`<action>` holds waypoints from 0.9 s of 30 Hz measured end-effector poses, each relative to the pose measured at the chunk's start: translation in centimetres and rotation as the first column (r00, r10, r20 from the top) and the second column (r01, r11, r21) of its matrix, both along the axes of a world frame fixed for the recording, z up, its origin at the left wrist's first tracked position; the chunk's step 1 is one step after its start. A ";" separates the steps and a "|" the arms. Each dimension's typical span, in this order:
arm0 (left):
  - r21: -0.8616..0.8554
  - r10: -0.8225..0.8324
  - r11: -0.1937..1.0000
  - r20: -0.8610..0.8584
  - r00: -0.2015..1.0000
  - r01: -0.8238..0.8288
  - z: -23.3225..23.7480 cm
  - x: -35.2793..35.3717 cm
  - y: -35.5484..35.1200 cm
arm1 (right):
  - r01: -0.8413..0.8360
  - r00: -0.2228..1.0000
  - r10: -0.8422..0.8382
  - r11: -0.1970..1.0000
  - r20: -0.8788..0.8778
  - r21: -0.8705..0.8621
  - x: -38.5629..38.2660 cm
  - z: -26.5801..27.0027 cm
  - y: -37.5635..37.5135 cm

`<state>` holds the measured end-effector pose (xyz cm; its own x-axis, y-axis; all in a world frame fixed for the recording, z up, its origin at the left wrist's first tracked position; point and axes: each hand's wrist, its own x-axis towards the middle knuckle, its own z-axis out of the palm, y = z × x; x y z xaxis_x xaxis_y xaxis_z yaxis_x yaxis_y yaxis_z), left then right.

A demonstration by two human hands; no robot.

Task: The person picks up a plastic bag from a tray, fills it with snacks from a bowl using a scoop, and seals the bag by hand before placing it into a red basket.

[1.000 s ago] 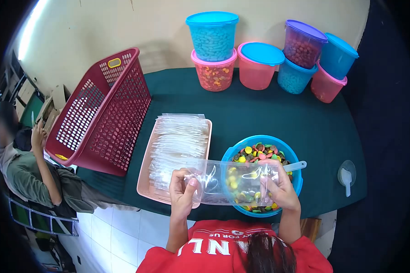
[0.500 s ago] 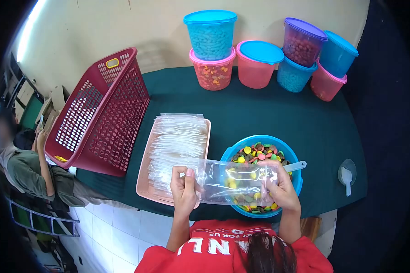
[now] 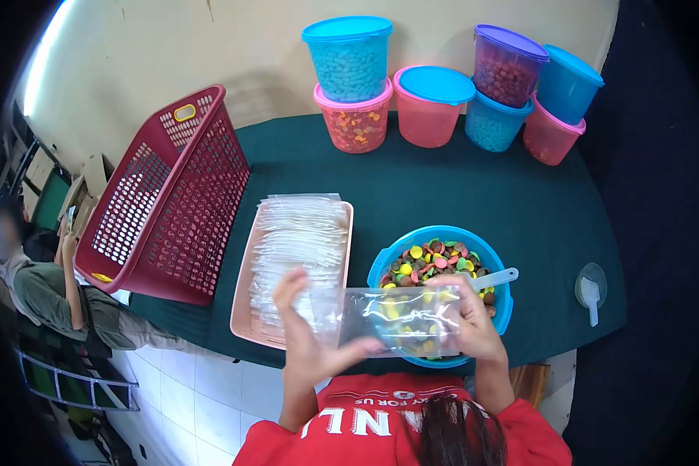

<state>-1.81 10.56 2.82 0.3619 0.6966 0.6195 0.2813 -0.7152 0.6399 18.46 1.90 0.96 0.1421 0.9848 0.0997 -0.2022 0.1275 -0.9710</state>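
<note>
A clear plastic bag stretches sideways in front of my chest, flat and see-through. My right hand grips its right end, over the blue bowl. My left hand is at the bag's left end, with thumb and fingers spread wide and slightly blurred. Behind the bag, the bowl holds many round coin-like pieces in yellow, pink, green and brown. A whitish scoop's handle sticks out over the bowl's right rim. Left of the bowl, a pink tray holds a stack of clear bags.
A maroon laundry basket stands at the left. Several lidded tubs line the back of the green-covered table, some stacked. A small clear cup with a white scoop lies at the right. Another person is beyond the basket.
My left hand has let go of the bag's left end and spread its fingers. The bag has dropped slightly in view, still in my right hand.
</note>
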 end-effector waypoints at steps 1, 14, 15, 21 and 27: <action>-0.004 -0.001 1.000 0.000 1.000 0.001 1.0 0.5 -0.8 | -0.027 1.000 0.025 0.996 -0.013 -0.090 -0.4 0.5 0.0; -0.179 -0.370 0.929 -0.397 0.840 0.325 0.9 2.4 -1.6 | -0.088 0.991 0.100 0.988 0.089 -0.130 -2.6 0.6 0.1; -0.187 -0.378 0.926 -0.394 0.838 0.329 0.8 2.4 -1.5 | -0.109 0.991 0.122 0.975 0.056 -0.194 -2.5 0.8 0.0; -0.279 -0.386 0.901 -0.163 0.908 0.333 -1.0 0.8 -0.5 | 0.246 0.907 -0.253 0.967 0.337 0.064 2.0 2.3 -1.7; -0.346 -0.313 0.891 -0.004 0.950 0.292 -2.6 -1.3 0.6 | 0.389 0.284 -0.348 0.894 0.893 0.225 8.1 1.7 -3.5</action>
